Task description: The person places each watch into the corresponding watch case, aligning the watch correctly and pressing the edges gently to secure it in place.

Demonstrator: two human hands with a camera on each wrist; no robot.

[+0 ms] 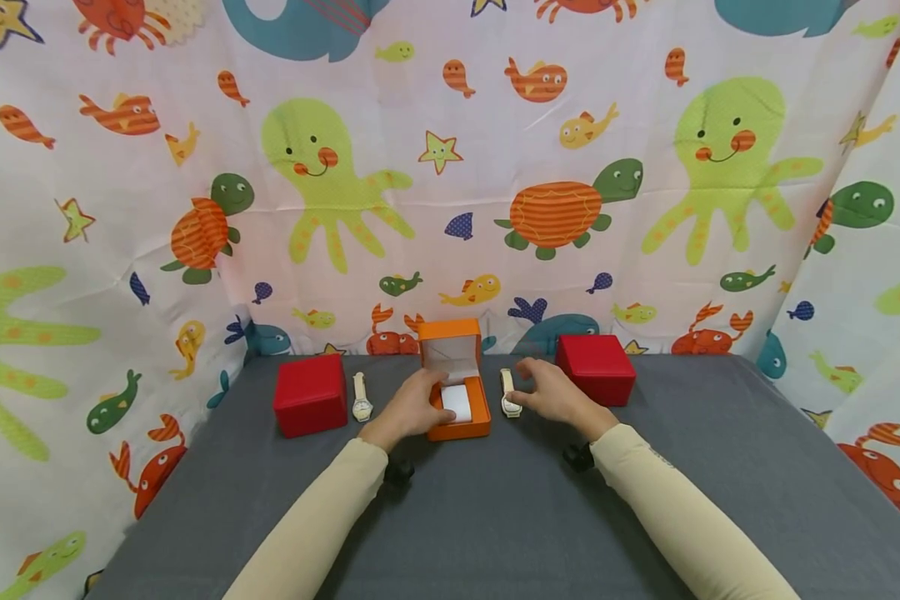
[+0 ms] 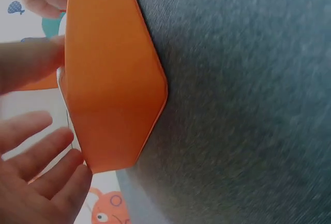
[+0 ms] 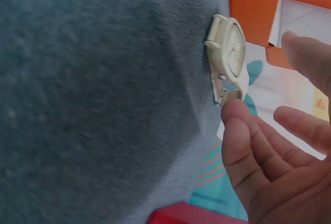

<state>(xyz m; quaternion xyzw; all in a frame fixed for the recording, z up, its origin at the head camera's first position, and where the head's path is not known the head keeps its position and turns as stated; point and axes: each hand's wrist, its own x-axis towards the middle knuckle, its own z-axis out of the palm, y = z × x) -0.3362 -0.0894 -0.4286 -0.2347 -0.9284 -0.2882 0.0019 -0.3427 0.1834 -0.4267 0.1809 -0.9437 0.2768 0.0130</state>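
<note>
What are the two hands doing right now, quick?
Left hand: open, fingers resting on the open orange square box, gripping nothing.
Right hand: open, fingers relaxed, touching the cream wristwatch lying beside that box, not holding it.

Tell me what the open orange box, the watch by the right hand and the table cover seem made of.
Orange box: likely card or leatherette, smooth matte faces with crisp edges. Watch: cream, probably plastic or resin, slightly glossy case and strap. Table cover: grey fabric, fuzzy felt-like nap.
</note>
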